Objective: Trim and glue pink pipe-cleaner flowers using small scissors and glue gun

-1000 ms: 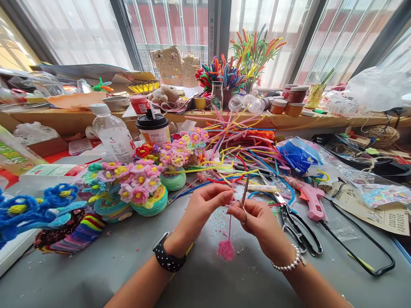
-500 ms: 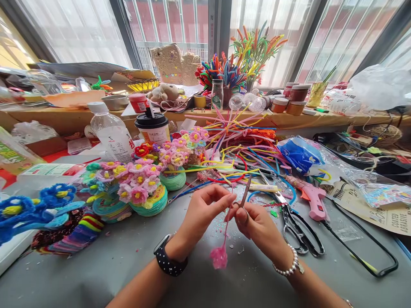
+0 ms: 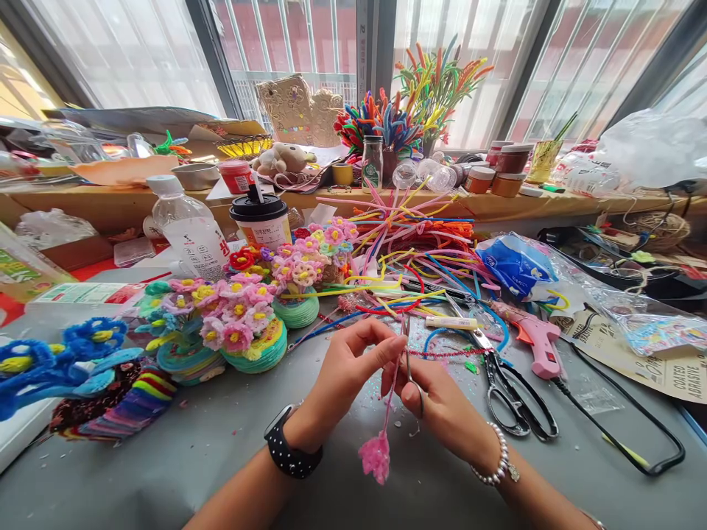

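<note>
Between thumb and fingers, my left hand (image 3: 356, 368) pinches the thin pink stem of a fuzzy pink flower (image 3: 375, 457), which hangs head down over the grey table. A small pair of scissors (image 3: 408, 353) is in my right hand (image 3: 445, 405), its blades pointing up beside the left fingertips. My right thumb and fingers are around the scissor handles. The two hands are close together, and the upper end of the stem is hidden by the left fingers.
Left, pink flower pots (image 3: 257, 346) and a rainbow pot (image 3: 118, 405) with blue flowers stand near a bottle (image 3: 191, 232) and lidded cup (image 3: 261, 221). Pipe cleaners (image 3: 420, 235) lie behind the hands. Large scissors (image 3: 516, 397) and a pink glue gun (image 3: 544, 350) lie right.
The small scissors have turned from slanting right to nearly upright, against the left fingertips. My right hand has shifted slightly, and the hanging flower has swung a little lower and left.
</note>
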Available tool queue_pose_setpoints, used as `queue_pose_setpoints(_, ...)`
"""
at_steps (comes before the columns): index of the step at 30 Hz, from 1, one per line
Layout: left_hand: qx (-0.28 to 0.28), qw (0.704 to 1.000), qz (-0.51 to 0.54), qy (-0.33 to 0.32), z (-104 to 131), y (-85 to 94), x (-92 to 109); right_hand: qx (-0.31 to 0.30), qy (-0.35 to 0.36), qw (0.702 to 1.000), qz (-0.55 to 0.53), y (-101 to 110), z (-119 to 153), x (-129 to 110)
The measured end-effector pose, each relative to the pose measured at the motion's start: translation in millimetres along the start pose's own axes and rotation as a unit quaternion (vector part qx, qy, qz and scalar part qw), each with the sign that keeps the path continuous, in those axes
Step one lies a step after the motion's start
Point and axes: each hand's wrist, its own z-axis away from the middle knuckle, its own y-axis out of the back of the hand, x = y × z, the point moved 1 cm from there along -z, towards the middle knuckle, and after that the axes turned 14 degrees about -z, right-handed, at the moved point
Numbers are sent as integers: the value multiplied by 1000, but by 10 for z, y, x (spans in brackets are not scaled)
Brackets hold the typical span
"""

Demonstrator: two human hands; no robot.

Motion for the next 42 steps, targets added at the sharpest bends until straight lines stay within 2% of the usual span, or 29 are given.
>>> queue_pose_setpoints(21,-16,1000,6,-5,-12,39,49,4,53,996,68,72,-6,9)
queue_pose_setpoints(30,-11,1000,23,-6,-11,30,54,2,45,997,65,55,1,25)
queue_pose_setpoints(35,14,1000,-1,4,-7,39,33,1,29,998,64,38,11,44)
queue_pose_setpoints(42,10,1000,-20,11,-7,24,42,20,44,996,76,32,-5,37)
